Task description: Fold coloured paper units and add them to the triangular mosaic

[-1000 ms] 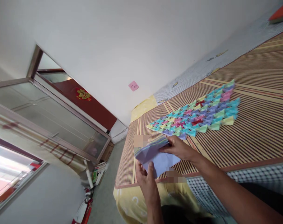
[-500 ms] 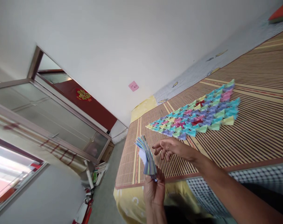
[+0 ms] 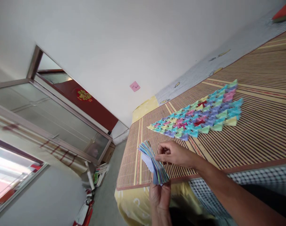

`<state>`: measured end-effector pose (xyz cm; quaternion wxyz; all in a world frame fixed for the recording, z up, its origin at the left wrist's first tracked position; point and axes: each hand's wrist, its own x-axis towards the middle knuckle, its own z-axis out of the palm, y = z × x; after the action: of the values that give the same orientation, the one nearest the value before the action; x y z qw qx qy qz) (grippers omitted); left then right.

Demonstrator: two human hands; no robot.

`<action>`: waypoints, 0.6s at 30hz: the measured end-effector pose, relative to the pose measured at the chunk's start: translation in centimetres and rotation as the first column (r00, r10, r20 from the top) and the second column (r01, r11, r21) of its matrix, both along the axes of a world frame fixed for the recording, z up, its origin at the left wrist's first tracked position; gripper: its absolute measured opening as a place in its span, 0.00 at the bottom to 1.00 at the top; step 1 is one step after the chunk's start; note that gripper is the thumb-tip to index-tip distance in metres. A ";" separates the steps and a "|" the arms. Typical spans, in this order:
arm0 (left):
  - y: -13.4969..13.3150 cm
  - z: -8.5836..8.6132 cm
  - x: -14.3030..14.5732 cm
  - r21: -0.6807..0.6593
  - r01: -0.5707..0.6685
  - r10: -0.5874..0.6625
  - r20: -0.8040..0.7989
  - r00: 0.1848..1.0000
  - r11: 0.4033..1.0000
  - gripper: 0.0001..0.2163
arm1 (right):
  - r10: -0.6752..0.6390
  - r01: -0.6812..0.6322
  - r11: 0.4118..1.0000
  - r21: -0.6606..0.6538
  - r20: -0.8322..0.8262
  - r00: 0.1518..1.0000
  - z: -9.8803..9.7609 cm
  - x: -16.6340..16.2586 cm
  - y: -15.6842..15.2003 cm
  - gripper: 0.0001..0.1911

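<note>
Paper stack [image 3: 154, 161] stands on edge as a fan of many coloured sheets. Its lower corner is clamped in the left hand [image 3: 160, 196], whose fingers are closed firmly round it from below. The upper edges splay up and away from that clamp. The right hand [image 3: 176, 153] comes in from the side with thumb and forefinger closed in a narrow pinch right at the fan's near edge, the other fingers curled loosely behind. The fingertips [image 3: 160, 158] touch the paper, but I cannot tell whether they hold one sheet or several.

The step in hand looks like parting a sheet from the fan. To do it well, I judge the lower clamp should stay tight at the corner only, so the free edges keep their spread. The pinch should slide along one edge rather than squeeze deep into the stack, where neighbouring sheets would come with it. A slight roll of the thumb would help split off a single leaf.

Beyond the pinch, further from the person, a patchwork of folded paper triangles [image 3: 199, 116] lies flat on the striped mat [image 3: 263, 135], well apart from both hands. Below the clamp is a yellow sheet [image 3: 131, 204] at the mat's edge, and beside the right forearm a checked cloth [image 3: 251, 182].
</note>
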<state>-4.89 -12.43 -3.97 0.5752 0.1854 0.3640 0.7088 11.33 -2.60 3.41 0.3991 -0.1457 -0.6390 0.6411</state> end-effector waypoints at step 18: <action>-0.8 -1.1 -0.5 0.019 0.098 -0.099 0.035 0.995 0.995 0.17 | 0.097 -0.097 0.995 0.005 -0.026 0.995 -0.3 0.0 0.3 0.15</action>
<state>-5.40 -13.20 -5.09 0.6142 0.1951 0.3380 0.6859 11.30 -2.33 3.06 0.3763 -0.1053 -0.6413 0.6604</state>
